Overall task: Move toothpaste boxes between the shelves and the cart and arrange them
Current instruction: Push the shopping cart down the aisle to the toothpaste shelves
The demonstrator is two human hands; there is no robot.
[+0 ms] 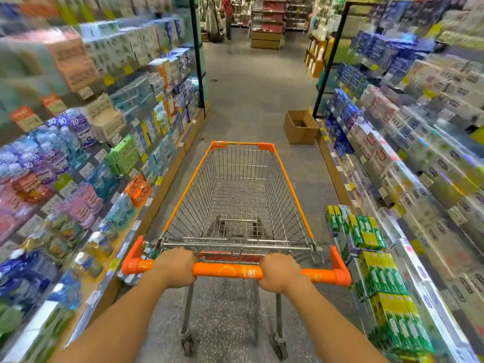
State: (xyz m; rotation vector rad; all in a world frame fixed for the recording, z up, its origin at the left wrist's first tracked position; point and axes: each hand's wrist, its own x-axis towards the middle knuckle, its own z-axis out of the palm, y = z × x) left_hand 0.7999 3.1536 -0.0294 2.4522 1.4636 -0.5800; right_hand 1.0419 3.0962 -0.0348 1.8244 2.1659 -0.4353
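— Both forearms reach forward; left hand (176,267) and right hand (280,274) each wrapped around the cart's orange handle (227,271)?

— Yes; cart (293,191) basket empty; green-yellow toothpaste boxes (366,233) stand upright on the right-hand shelves' (408,247) near edge, just beside the right hand, likely the nearer reach.

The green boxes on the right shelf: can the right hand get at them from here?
Probably yes: the green boxes sit just beside the right hand, nothing between, but it must release the handle first.
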